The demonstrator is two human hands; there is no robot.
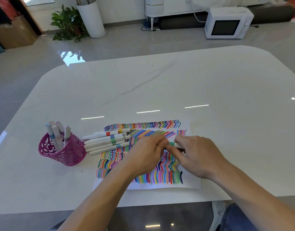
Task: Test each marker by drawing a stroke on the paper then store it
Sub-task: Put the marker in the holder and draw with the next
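A white marker with a green band is held level over the paper by both hands. My left hand is closed around its left end, which is hidden in the fingers. My right hand pinches the barrel beside the green band. The sheet is covered with rows of coloured strokes. Several white markers lie in a loose pile at the paper's left edge. A pink perforated pen cup further left holds several markers upright.
The white marble table stretches far beyond the paper. Its front edge runs just below the sheet. A potted plant and a white microwave stand on the floor behind the table.
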